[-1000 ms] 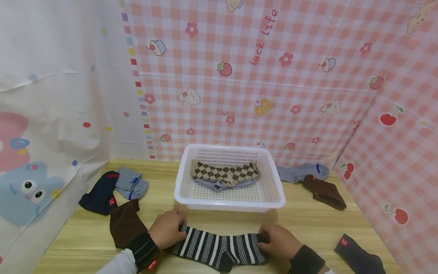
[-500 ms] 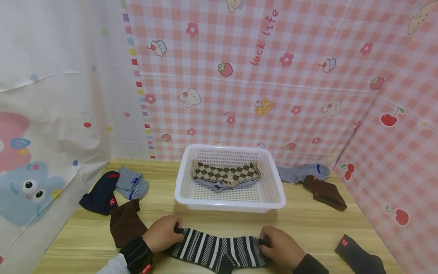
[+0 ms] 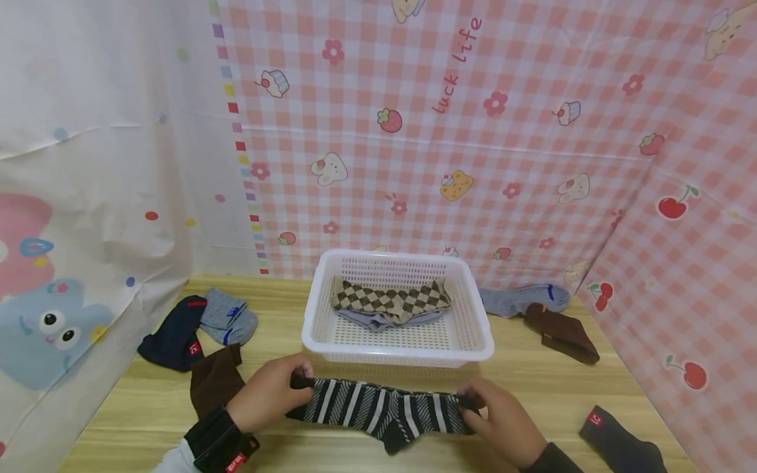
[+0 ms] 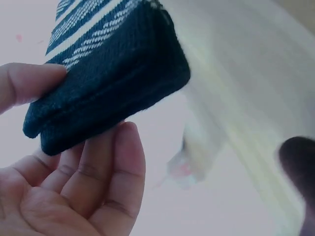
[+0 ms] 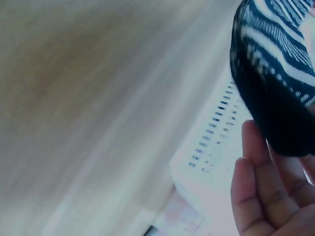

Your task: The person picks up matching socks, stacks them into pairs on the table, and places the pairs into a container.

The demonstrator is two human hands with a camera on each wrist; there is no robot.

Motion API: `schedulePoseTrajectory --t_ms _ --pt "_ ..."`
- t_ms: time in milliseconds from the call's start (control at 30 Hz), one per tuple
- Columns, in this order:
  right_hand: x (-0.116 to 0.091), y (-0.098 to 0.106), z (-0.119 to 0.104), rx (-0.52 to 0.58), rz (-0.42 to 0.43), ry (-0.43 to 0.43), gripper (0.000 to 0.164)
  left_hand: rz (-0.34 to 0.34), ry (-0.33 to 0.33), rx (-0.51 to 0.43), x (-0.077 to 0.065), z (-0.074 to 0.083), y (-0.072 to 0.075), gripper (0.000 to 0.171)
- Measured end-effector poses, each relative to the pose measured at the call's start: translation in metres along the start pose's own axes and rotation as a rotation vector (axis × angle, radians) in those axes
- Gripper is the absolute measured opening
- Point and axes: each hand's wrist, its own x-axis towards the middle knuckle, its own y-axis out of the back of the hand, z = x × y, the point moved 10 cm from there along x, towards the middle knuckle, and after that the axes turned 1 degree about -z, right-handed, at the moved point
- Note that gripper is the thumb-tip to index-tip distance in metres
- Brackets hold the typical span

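At the near side of the wooden tabletop (image 3: 278, 305), a striped sock (image 3: 367, 404) is being held by both ends

On the far left, the scene is being bounded by a white dotted cloth (image 3: 130, 171). Beside it, a navy sock (image 3: 168, 338) is being touched along its right edge by a grey sock (image 3: 229, 318) with blue marks. Nearer the front, a brown sock (image 3: 211, 384) is being partly hidden by the left hand (image 3: 266, 394), around whose wrist a black band (image 3: 207, 437) with a red label is being worn. By this hand the striped sock's dark left end is being pinched, thumb above and fingers beneath; in the left wrist view, two dark layered edges are being shown there.

In the middle, the striped sock is being kept stretched crosswise in front of a white basket (image 3: 396, 355), its dark heel being pointed toward the front. Inside the basket, a grey-blue cloth (image 3: 381, 322) is being covered in part by a checkered sock (image 3: 390, 302).

Toward the right, the striped sock's other end is being pinched between thumb and fingers by the right hand (image 3: 508, 420). Beyond, a pale blue-grey sock (image 3: 511, 301) is being overlapped by a second brown sock (image 3: 562, 333). At the right front, a charcoal sock (image 3: 623, 443) is being marked out by its red tag.
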Motion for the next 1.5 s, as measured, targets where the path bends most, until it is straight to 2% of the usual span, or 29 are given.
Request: schedulePoseTrajectory --t_ms 133,267,600,733,900,1100,1333,1500 --pt "0.000 0.015 -0.010 0.036 0.096 0.072 0.027 0.030 -0.009 -0.019 -0.001 0.010 0.012 0.019" --pt "0.003 0.030 -0.018 0.074 0.174 0.133 0.029 0.088 -0.026 -0.031 0.001 0.021 0.025 0.018" --pt "0.027 0.079 -0.032 0.039 0.306 0.132 0.025 0.240 -0.107 -0.029 0.014 0.057 0.068 0.017" --pt "0.040 0.097 -0.035 0.040 0.355 0.131 0.022 0.283 -0.140 -0.037 0.025 0.069 0.082 0.016" --pt "0.056 0.114 -0.039 0.014 0.410 0.125 0.019 0.370 -0.169 0.008 0.037 0.081 0.097 0.017" --pt "0.077 0.129 -0.043 -0.014 0.435 0.122 0.018 0.416 -0.165 0.007 0.056 0.091 0.110 0.018" --pt "0.111 0.133 -0.041 -0.045 0.466 0.113 0.019 0.436 -0.111 0.016 0.082 0.089 0.119 0.020" --pt "0.136 0.127 -0.034 -0.059 0.436 0.065 0.021 0.457 -0.093 0.059 0.107 0.088 0.122 0.022"
